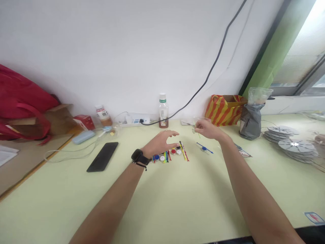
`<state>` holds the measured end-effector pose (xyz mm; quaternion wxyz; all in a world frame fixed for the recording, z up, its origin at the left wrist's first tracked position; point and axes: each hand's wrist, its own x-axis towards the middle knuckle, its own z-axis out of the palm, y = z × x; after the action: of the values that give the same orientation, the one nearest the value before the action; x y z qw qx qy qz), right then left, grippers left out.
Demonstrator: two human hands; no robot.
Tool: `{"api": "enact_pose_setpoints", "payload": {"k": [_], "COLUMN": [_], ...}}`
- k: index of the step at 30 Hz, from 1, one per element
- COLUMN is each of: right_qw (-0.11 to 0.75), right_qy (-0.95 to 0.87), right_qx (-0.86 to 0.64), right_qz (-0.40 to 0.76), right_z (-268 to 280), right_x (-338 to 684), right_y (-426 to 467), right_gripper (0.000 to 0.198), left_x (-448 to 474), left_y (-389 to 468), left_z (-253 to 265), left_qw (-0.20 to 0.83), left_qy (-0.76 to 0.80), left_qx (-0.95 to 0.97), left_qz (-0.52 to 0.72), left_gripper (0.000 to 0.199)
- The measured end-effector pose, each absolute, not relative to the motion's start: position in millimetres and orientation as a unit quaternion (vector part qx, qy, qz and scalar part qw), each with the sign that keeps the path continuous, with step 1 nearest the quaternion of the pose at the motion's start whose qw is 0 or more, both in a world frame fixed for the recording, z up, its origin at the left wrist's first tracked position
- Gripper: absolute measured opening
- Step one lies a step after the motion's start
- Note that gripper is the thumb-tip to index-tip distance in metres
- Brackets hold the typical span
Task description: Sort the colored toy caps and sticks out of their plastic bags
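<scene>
My left hand [164, 139], a dark watch on its wrist, hovers with fingers apart and holds nothing. Beneath and beside it lies a row of small coloured pieces: a blue round piece [157, 157], a red round piece [173, 151], white round pieces and thin coloured sticks. Several longer sticks [185, 152] in red, yellow and black lie at the row's right end. Farther right is a blue pointer-like stick [208, 149] with a round blue centre. My right hand [205, 128] is closed in a pinch; a thin yellow stick [199, 136] shows below its fingertips.
A black phone [103, 156] and white cables lie on the left. A drink bottle [164, 111] stands by the wall, behind a hanging black cable [215, 62]. At right are a striped bag [224, 110], a grey bag [251, 120] and stacked grey discs [297, 149].
</scene>
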<state>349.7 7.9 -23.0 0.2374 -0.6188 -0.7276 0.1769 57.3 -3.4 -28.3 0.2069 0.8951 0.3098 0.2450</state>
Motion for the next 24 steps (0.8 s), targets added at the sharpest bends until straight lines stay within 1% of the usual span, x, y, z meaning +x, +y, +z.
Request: {"api": "enact_pose_setpoints", "payload": {"k": [2, 5, 7, 9, 13, 14, 17, 21, 24], "right_qw": [0.330, 0.394, 0.409, 0.395, 0.382, 0.377, 0.361, 0.356, 0.353], "right_qy": [-0.736, -0.721, -0.696, -0.679, -0.673, -0.679, -0.704, -0.727, -0.728], "right_qx": [-0.529, -0.421, -0.392, -0.381, -0.352, -0.342, -0.367, -0.476, -0.540], "right_qz": [0.265, 0.384, 0.441, 0.488, 0.526, 0.528, 0.489, 0.344, 0.233], "right_z": [-23, -35, -47, -58, -69, -70, -73, -78, -86], "right_x": [327, 293, 277, 269, 262, 261, 265, 285, 299], "right_y": [-9, -40, -58, -72, -85, -86, -85, -74, -65], "right_gripper": [0.009, 0.008, 0.006, 0.007, 0.010, 0.010, 0.009, 0.020, 0.027], "left_x": [62, 68, 70, 69, 62, 60, 57, 55, 55], "left_y": [-13, -34, -50, -63, -79, -80, -82, -84, -87], "left_z": [-19, -16, -22, -33, -55, -58, -66, -73, -78], "left_qw": [0.225, 0.272, 0.285, 0.281, 0.246, 0.236, 0.206, 0.176, 0.146], "left_qy": [0.296, 0.259, 0.249, 0.256, 0.262, 0.264, 0.275, 0.295, 0.293], "left_qx": [0.882, 0.870, 0.865, 0.860, 0.866, 0.869, 0.877, 0.885, 0.896], "left_qz": [0.290, 0.319, 0.330, 0.339, 0.349, 0.345, 0.335, 0.315, 0.301], "left_gripper": [0.040, 0.035, 0.023, 0.012, 0.003, 0.001, 0.008, 0.008, 0.002]}}
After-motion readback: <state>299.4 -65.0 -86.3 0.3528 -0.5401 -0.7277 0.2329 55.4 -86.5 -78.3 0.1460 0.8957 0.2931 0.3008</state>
